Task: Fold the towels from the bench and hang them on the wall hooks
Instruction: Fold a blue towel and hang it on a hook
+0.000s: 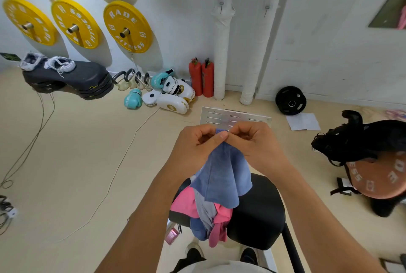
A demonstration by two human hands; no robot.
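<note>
A blue towel (pixel 222 176) hangs in front of me, held up by its top edge. My left hand (pixel 195 143) and my right hand (pixel 254 141) pinch that edge close together, fingers curled. Under it, on the black padded bench (pixel 261 211), lies a heap of towels: a pink towel (pixel 183 203) and a grey towel (pixel 205 213), partly draped over the bench's near edge. Two small wall hooks, a left hook (pixel 221 6) and a right hook (pixel 267 9), sit on the white wall ahead, both bare.
Two white wrapped pipes (pixel 222 53) run down the wall by the hooks, with red fire extinguishers (pixel 201 77) beside them. A metal plate (pixel 235 116) lies on the floor ahead. Boxing gloves (pixel 167 92), a black weight plate (pixel 290 100) and a black bag (pixel 351 141) lie around.
</note>
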